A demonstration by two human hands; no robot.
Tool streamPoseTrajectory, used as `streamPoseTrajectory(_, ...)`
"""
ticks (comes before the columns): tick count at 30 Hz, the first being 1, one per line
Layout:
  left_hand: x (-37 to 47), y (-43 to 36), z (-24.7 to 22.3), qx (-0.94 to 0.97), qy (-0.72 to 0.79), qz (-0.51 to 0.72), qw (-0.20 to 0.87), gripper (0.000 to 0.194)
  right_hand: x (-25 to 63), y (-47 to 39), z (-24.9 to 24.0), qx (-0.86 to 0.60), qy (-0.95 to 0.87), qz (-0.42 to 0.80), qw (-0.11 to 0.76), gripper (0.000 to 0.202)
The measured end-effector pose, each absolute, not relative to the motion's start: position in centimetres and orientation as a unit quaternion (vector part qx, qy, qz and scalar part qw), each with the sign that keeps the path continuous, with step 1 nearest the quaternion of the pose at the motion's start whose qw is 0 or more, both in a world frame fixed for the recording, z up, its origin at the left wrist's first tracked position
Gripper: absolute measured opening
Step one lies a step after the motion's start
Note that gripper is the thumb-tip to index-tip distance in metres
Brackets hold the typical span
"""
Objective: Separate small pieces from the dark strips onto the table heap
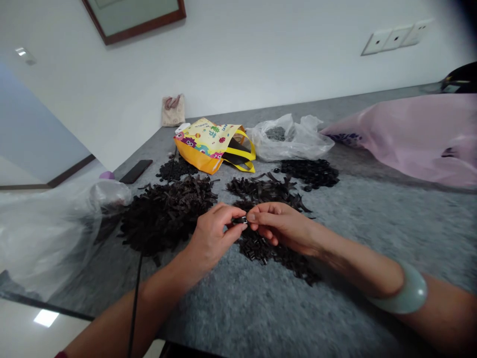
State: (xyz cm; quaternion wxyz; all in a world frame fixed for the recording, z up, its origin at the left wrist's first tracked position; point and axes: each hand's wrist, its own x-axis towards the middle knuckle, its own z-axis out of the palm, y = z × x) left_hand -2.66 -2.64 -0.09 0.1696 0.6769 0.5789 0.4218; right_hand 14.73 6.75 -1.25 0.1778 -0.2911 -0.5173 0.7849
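Observation:
My left hand (214, 231) pinches a small black piece with a shiny edge (239, 220) between thumb and fingers. Close against its right end are the closed thumb and forefinger of my right hand (278, 223); whatever they grip is too small to make out. Both hands hover over a pile of small dark pieces (257, 251). Left of them lies a large heap of black strips (167, 214), and behind them is a smaller heap of black strips (266, 188). A pale green bangle (406, 291) circles my right forearm.
Black round pieces (315, 172) lie at back right, more small black pieces (175, 168) at back left. Behind stand a yellow patterned bag (208, 141) and an open clear bag (298, 141). A pink bag (417, 136) is right, clear plastic (48, 233) left, a dark phone-like slab (136, 171) behind it.

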Motion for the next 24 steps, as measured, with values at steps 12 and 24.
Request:
streamPoseTrajectory(12,-2.43,-2.52,-0.15,0.589,0.6,0.446,0.307,0.013,14.9,6.51,-1.02,-0.264,-0.45,0.838,0.162,0.024)
streamPoseTrajectory(24,-2.05,-2.8,0.09,0.568,0.588,0.471,0.331,0.013,14.91,6.37,-0.53,-0.247,-0.451,0.842,0.163,0.022)
